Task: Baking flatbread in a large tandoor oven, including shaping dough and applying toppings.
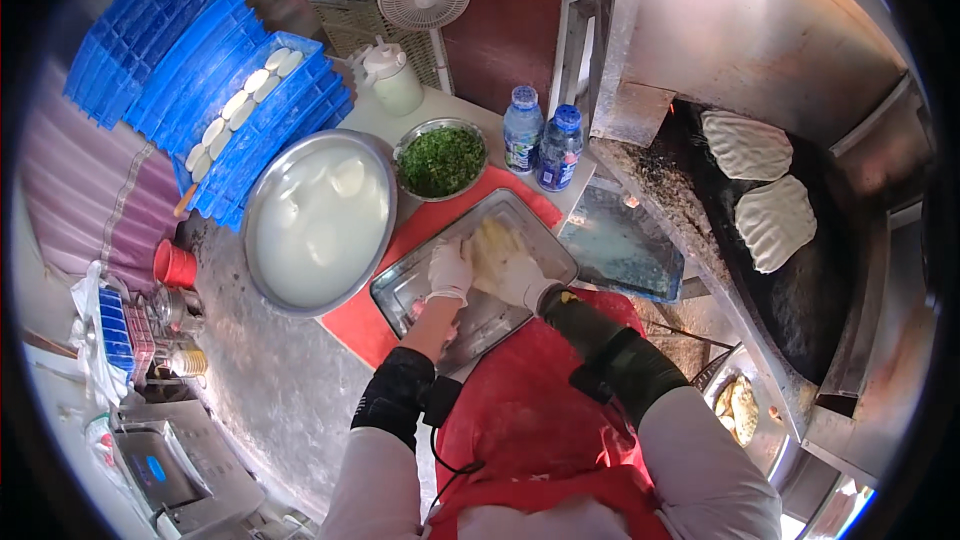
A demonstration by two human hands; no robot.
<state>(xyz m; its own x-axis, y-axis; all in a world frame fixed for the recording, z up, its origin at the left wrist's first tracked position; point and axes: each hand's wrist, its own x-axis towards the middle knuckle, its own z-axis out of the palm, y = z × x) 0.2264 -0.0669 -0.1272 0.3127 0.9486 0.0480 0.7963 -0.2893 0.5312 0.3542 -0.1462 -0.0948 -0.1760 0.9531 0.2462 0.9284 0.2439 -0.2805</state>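
Observation:
Both hands wear white gloves and work over a rectangular metal tray [545, 248]. A soft, pale yellowish piece of dough [492, 242] lies between them, blurred by motion. My right hand [518, 281] presses onto its near right side, the fingers closed about it. At the dough's left edge is my left hand [450, 269], its fingers drawn together; their tips are hard to make out. Some reddish bits show in the tray beside my left wrist. Under the tray lies a red mat [345, 315].
Left of the tray stands a large metal basin [385, 215] of whitish liquid; beyond it, a bowl of chopped greens [440, 162]. Two blue-capped bottles [540, 135] stand behind. Blue crates [265, 105] hold dough pieces. At right, two flat breads [775, 225] lie on a dark griddle [800, 325].

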